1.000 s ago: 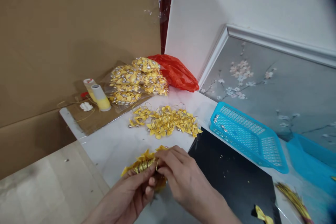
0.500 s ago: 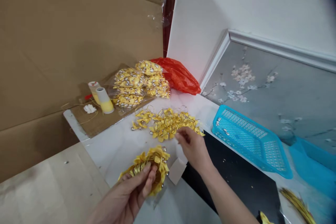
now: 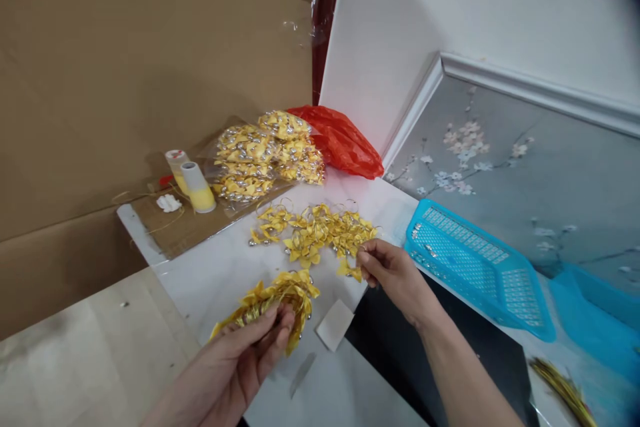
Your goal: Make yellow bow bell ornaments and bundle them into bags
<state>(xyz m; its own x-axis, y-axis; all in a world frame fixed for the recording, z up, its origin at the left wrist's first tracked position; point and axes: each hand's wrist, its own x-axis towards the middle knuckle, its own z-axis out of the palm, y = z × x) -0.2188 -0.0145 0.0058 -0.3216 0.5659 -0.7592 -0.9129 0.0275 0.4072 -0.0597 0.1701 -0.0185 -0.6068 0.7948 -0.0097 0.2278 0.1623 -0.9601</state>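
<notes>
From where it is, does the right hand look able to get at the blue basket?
Likely yes: the right hand is close to the blue basket and nothing visible stands between them, though it seems to be pinching a yellow bow.

The right hand (image 3: 387,270) has left the bundle of yellow flowers (image 3: 285,290) and moved to the right edge of the loose pile (image 3: 325,230), where it now seems to pinch a yellow flower (image 3: 350,269). A pale square (image 3: 335,325), covered a second ago, shows.
</notes>
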